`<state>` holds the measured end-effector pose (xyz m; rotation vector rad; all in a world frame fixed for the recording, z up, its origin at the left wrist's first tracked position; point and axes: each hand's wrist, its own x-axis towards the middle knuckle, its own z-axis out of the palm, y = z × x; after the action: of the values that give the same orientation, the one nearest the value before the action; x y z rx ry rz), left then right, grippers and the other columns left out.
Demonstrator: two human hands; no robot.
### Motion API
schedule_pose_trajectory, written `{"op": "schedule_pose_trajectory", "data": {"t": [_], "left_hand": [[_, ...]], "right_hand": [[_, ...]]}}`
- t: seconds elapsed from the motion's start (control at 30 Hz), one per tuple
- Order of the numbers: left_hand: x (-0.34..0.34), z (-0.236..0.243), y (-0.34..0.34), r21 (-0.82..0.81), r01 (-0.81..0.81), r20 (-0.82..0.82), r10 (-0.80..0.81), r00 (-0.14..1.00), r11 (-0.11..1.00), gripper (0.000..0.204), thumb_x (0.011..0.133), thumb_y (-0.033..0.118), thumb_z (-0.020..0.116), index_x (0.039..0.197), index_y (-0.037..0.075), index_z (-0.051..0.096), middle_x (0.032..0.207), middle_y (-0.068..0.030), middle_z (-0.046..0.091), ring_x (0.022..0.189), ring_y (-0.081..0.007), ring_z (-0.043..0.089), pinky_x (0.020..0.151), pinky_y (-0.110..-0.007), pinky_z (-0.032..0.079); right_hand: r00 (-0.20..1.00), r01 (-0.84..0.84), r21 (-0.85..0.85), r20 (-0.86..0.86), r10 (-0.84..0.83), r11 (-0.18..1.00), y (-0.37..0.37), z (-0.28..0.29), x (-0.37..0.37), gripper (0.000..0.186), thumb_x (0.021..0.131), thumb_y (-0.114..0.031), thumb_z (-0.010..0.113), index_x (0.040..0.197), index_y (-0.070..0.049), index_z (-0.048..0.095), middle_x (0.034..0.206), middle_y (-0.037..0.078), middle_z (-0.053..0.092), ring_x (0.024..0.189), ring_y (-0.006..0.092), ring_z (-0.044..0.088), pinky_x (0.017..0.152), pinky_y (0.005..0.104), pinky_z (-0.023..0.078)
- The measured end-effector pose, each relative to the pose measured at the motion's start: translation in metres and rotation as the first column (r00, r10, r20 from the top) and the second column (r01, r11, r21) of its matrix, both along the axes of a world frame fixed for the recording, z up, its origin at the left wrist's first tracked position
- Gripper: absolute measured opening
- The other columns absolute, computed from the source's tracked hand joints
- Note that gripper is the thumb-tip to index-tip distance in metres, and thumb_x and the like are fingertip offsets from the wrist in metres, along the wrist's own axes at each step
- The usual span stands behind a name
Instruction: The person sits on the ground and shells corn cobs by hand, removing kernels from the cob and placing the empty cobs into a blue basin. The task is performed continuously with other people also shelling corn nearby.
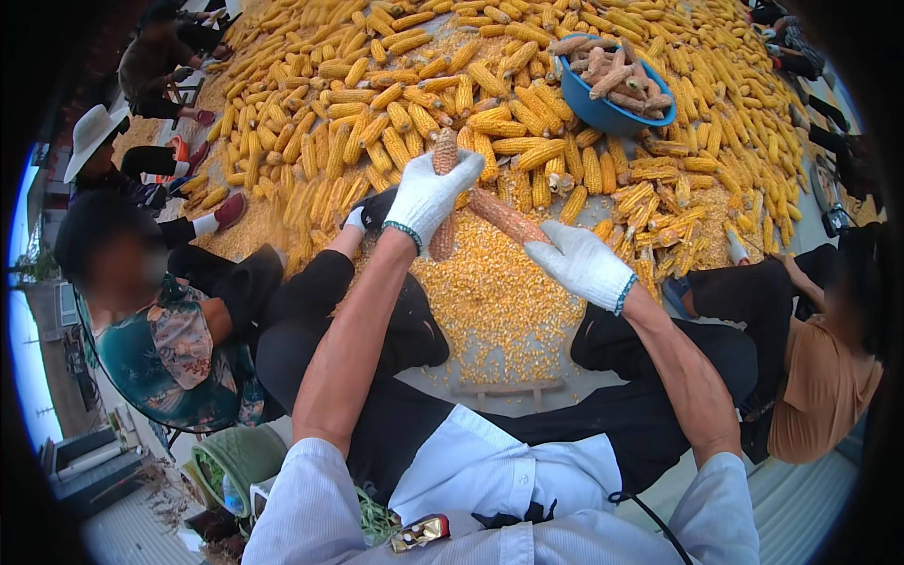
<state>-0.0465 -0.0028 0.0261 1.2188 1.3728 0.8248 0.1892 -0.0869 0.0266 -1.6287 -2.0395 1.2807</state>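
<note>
My left hand (pixel 428 196), in a white knit glove with a green cuff, is closed round an upright bare corncob (pixel 444 151), reddish-brown, its lower end showing beneath the fist. In the gloved right hand (pixel 581 264) is another stripped cob (pixel 506 217), slanting up and left toward the left hand. Its tip lies close to the first cob; whether they touch I cannot tell. Loose yellow kernels (pixel 504 306) cover the ground below both hands, between my knees. Just beyond, ears of corn (pixel 518 122) with kernels on them spread in a wide heap.
A blue basin (pixel 591 113) full of stripped cobs (pixel 621 80) sits on the heap, far right. People sit close by: one in a patterned shirt (pixel 174 348) at left, one in a tan shirt (pixel 817 386) at right. A green container (pixel 250 452) stands at lower left.
</note>
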Motion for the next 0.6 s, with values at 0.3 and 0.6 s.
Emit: {"op": "schedule_pose_trajectory", "data": {"t": [0.3,0.6], "left_hand": [[0.006,-0.009,-0.006,-0.106,-0.022,0.148,0.037,0.988,0.994,0.029,0.093,0.024,0.073,0.107,-0.001,0.068,0.094,-0.0096,0.072,0.078,-0.0163,0.07,0.069,-0.031,0.06],[0.01,-0.006,-0.002,-0.066,-0.138,0.322,0.152,0.934,0.988,0.033,0.095,0.026,0.073,0.111,-0.002,0.066,0.094,-0.0086,0.07,0.077,-0.0173,0.069,0.067,-0.033,0.062]], "right_hand": [[0.982,0.075,-0.109,-0.167,-0.093,0.991,0.0,-0.003,0.003,0.045,0.1,-0.045,0.052,0.101,-0.001,0.06,0.075,0.016,0.061,0.066,0.0297,0.063,0.062,0.0428,0.049],[0.779,0.091,-0.449,-0.524,-0.345,0.889,-0.001,0.009,0.004,0.036,0.106,-0.039,0.048,0.112,-0.004,0.057,0.068,-0.004,0.047,0.049,0.0052,0.044,0.043,0.0218,0.033]]}}
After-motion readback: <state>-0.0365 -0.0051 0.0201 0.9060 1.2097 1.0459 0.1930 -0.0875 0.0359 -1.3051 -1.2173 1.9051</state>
